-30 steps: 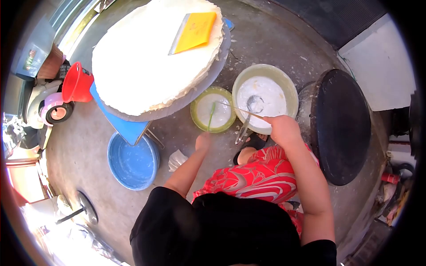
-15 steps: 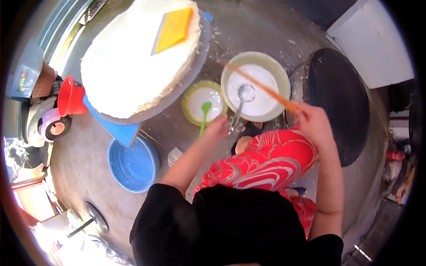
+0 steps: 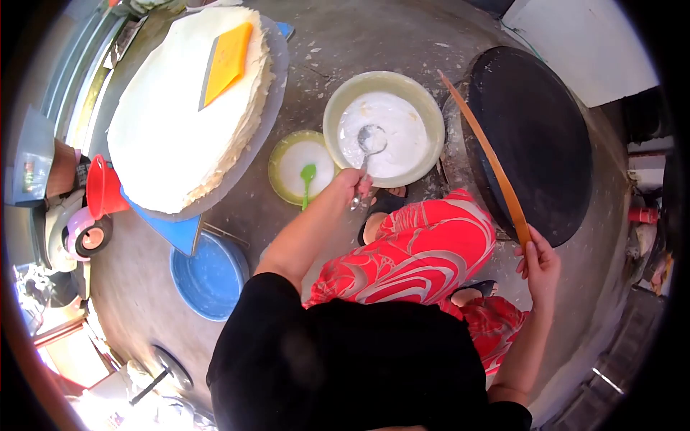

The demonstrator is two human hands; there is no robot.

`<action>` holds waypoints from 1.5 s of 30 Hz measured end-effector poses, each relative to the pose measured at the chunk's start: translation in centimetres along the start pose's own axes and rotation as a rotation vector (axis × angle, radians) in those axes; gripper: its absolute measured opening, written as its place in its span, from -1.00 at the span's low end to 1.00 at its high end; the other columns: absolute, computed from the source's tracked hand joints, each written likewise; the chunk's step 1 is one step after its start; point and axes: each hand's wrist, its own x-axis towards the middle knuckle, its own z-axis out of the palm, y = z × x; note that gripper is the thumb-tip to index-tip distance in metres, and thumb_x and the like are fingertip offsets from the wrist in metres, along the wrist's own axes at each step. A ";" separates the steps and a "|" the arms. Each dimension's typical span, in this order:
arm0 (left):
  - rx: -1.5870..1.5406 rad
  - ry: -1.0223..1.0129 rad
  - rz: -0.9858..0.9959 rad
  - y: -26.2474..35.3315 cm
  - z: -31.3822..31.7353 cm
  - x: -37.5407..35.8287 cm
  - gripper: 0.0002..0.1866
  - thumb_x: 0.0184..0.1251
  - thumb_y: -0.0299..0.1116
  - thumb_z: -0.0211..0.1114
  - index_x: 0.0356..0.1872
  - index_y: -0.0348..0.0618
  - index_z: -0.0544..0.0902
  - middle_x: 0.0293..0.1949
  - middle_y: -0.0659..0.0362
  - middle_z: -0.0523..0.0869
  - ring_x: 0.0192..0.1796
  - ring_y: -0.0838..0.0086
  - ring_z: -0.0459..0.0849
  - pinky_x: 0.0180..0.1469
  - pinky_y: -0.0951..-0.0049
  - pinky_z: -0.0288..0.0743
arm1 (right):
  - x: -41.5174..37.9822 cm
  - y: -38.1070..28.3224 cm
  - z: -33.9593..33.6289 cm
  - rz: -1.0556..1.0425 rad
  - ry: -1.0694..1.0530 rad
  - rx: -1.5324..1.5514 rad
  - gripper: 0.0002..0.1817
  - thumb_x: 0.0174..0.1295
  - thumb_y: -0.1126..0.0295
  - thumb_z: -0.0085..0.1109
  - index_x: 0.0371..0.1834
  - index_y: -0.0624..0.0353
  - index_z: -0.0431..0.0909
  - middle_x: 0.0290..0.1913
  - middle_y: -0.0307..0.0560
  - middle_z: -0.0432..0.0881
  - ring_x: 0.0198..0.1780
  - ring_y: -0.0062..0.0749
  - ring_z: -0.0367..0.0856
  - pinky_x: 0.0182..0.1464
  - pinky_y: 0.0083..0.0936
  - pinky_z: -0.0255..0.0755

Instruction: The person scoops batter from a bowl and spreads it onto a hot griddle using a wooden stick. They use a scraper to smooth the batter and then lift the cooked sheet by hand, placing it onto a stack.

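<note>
My left hand [image 3: 353, 185] is closed round the handle of a metal ladle [image 3: 371, 140], whose bowl rests in white batter inside a large cream-coloured bowl [image 3: 333, 108]. In my right hand [image 3: 535, 258] is the lower end of a long, flat wooden stick [image 3: 496, 165]. The stick points up and away, over the left edge of a round black griddle [image 3: 535, 136]. Left of the large bowl, a smaller yellow-green bowl [image 3: 276, 169] holds white liquid and a green spatula [image 3: 307, 174].
A tall stack of thin pale sheets [image 3: 172, 108] stands at upper left, with an orange scraper [image 3: 228, 65] on top. Below it are a blue stool [image 3: 172, 231] and a blue bucket [image 3: 210, 276]. A red container [image 3: 104, 188] is farther left.
My left hand has moved to the ladle handle and closed on it. My right hand has carried the stick from above the large bowl rightward to the griddle's edge. The camera view has shifted.
</note>
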 end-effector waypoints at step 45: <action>1.682 0.991 0.513 5.9 9.1 0.3 -0.70 0.20 -0.39 -0.14 -0.13 -0.35 0.42 -0.19 -0.18 0.58 -0.11 0.03 0.58 -0.07 0.14 0.43 | 0.5 5.6 -2.1 -0.104 0.098 0.070 -0.63 0.12 0.60 -0.01 0.03 0.16 0.47 -0.47 -0.18 0.58 -0.56 -0.69 0.42 -0.45 -0.75 0.33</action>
